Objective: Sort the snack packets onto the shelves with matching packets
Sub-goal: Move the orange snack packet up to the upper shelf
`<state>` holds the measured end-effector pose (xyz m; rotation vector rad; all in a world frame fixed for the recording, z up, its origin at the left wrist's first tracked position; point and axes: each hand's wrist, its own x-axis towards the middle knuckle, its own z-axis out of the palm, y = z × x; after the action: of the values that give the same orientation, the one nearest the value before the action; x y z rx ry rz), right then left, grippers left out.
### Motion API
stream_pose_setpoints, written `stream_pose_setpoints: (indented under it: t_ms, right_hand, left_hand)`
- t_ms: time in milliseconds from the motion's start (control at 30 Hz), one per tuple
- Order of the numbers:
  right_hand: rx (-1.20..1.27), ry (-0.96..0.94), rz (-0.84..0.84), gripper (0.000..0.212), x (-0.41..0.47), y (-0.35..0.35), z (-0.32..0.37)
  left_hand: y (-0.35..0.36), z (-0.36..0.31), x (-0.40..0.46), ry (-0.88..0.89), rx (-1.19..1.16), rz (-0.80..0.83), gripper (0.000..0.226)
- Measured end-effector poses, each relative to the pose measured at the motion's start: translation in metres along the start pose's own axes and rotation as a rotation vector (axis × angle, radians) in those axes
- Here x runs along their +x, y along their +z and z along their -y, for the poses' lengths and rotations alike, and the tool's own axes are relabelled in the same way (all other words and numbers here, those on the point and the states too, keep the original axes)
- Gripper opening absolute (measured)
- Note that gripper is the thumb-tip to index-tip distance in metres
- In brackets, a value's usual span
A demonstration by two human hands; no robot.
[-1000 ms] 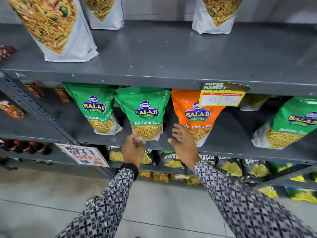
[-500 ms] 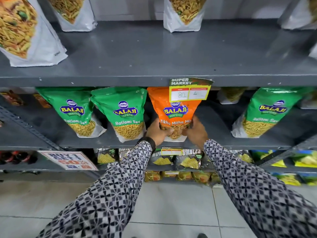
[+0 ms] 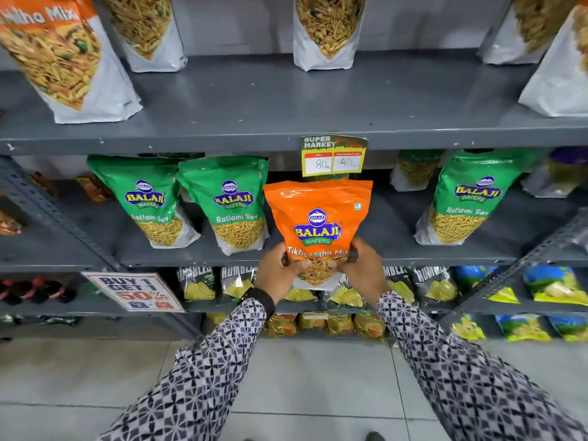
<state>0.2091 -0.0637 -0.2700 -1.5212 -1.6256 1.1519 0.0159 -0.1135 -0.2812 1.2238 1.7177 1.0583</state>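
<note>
I have both hands on the orange Tikha Mitha Mix packet (image 3: pixel 318 224), held upright in front of the middle shelf (image 3: pixel 381 256) with its bottom edge below the shelf's front lip. My left hand (image 3: pixel 276 275) grips the lower left corner and my right hand (image 3: pixel 366 272) the lower right, fingers (image 3: pixel 351 249) of each curled around the packet's sides and clenched on it. Just to its left, two green Ratlami Sev packets (image 3: pixel 235 205) stand on that shelf, and another green one (image 3: pixel 464 198) stands well to the right. A yellow price tag (image 3: pixel 333 157) hangs from the upper shelf (image 3: pixel 254 122) just above the orange packet. Matching orange mix packets (image 3: pixel 60 58) stand on that upper shelf.
</note>
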Motion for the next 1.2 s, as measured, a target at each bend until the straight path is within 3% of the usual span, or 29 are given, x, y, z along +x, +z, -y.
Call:
stream_pose_setpoints:
  t_ms: [233,433,767,933,1200]
  right_hand:
    - [0.104,-0.093,-0.026,0.042,-0.071,-0.024,0.031]
    - [0.130,-0.269,-0.083,0.045,-0.097,-0.069,0.100]
    - [0.188,-0.574,-0.202,0.041,-0.062,-0.127,0.241]
    - [0.183,-0.615,-0.245,0.048,-0.003,-0.135,0.283]
    - [0.085,-0.555,-0.266,0.041,0.065,-0.128,0.294]
  left_hand:
    - [-0.020,-0.034,-0.070,0.115,-0.071,-0.034,0.022]
    - [-0.054,-0.117,-0.100,0.336,-0.105,-0.093,0.023]
    - [-0.111,-0.256,-0.063,0.643,-0.138,-0.215,0.020]
    - [-0.124,-0.296,-0.005,0.667,-0.143,-0.222,0.018]
    - [-0.117,-0.300,0.069,0.580,-0.189,-0.206,0.019]
